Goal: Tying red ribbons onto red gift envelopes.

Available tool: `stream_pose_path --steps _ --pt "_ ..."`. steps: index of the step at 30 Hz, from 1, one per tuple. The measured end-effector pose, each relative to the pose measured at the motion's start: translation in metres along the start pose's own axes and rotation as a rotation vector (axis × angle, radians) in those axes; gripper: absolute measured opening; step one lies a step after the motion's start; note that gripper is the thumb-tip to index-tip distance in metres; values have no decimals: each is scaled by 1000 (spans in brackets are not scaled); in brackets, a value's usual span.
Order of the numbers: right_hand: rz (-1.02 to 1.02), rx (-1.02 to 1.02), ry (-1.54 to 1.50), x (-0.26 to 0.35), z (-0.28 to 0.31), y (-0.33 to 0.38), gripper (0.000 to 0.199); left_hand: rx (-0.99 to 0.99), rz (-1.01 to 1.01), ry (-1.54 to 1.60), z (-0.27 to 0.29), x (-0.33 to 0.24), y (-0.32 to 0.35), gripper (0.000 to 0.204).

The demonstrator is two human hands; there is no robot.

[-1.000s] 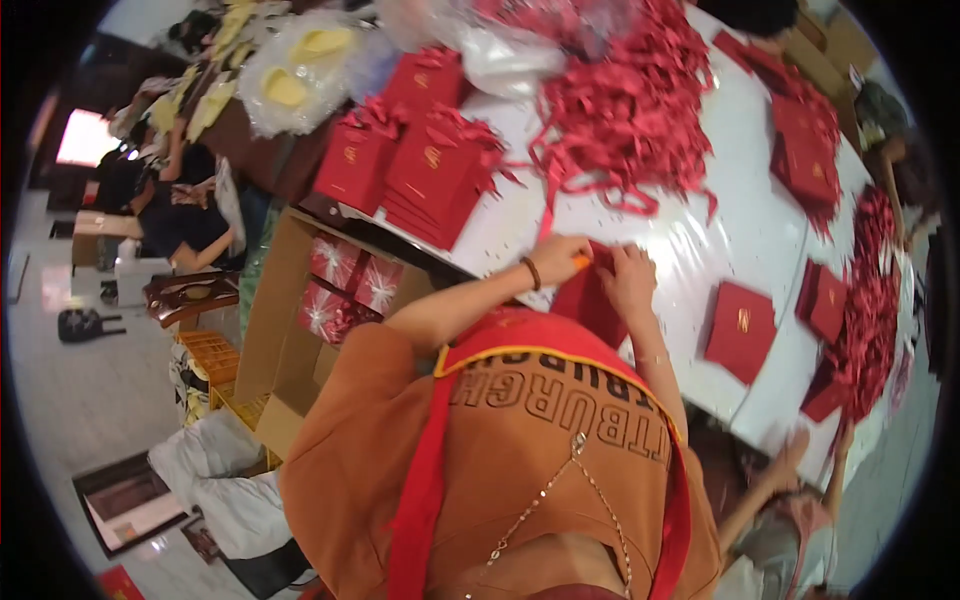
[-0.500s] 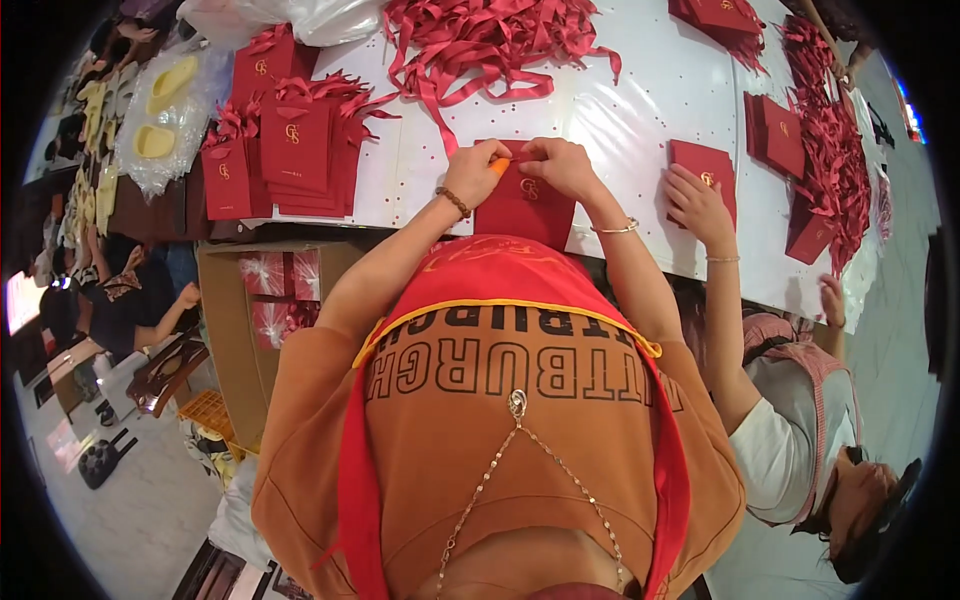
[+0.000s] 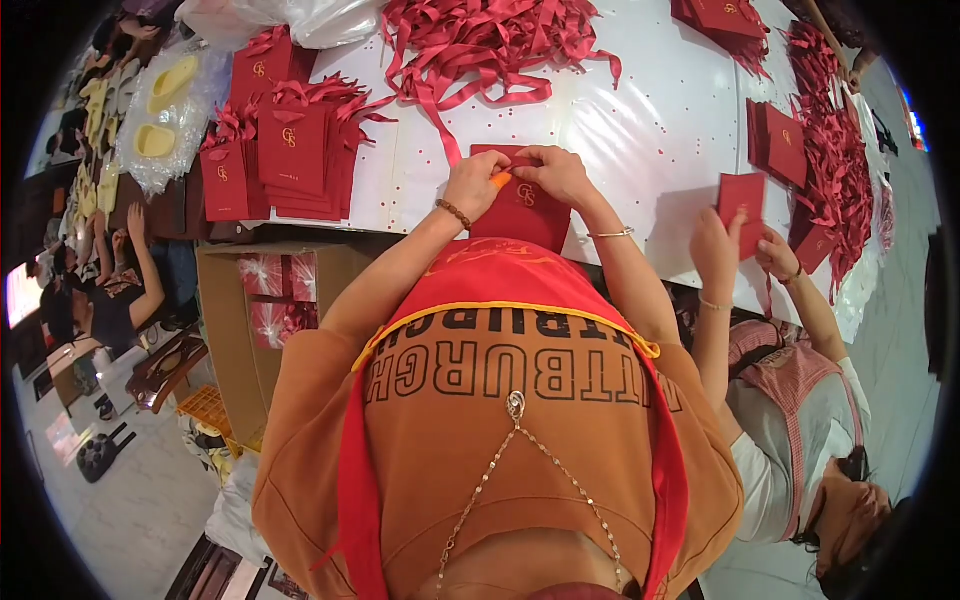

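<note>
A dark red paper bag with gold print lies flat at the table edge before me. My left hand is closed in a pinch over its upper part, with a small orange piece at the fingertips; I cannot tell whether it is worn or held. Fingertips of my right hand are pinched close by, over the same bag. Between the two hands a bit of red ribbon seems to show, mostly hidden by the fingers. Beyond them lies a heap of red ribbons, one strand trailing toward my left hand.
Stacked red bags with ribbon handles stand at the left. An open cardboard box with wrapped red packs is below them. At the right a co-worker's hands hold a red bag, near more bags and ribbons.
My hands stay pinched over the bag and have shifted slightly, the right one a little downward. The co-worker has lifted a red bag off the table and holds it with both hands.
</note>
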State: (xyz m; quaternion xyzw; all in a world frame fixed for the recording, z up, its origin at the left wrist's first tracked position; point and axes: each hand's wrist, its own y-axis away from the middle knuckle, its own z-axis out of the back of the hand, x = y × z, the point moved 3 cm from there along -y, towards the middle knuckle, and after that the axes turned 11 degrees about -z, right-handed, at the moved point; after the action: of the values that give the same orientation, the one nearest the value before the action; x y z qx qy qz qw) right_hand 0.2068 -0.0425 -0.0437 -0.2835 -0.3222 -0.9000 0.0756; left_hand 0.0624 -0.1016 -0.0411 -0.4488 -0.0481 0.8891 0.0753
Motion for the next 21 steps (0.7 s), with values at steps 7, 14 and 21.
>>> stream_pose_path --steps 7,14,21 --pt "-8 50 -39 -1 2 -4 38 3 188 295 13 10 0 8" --pt "10 55 -30 -1 3 -5 39 113 391 488 3 12 2 10" --pt "31 48 -26 0 3 -3 39 85 126 64 -2 7 -12 16"
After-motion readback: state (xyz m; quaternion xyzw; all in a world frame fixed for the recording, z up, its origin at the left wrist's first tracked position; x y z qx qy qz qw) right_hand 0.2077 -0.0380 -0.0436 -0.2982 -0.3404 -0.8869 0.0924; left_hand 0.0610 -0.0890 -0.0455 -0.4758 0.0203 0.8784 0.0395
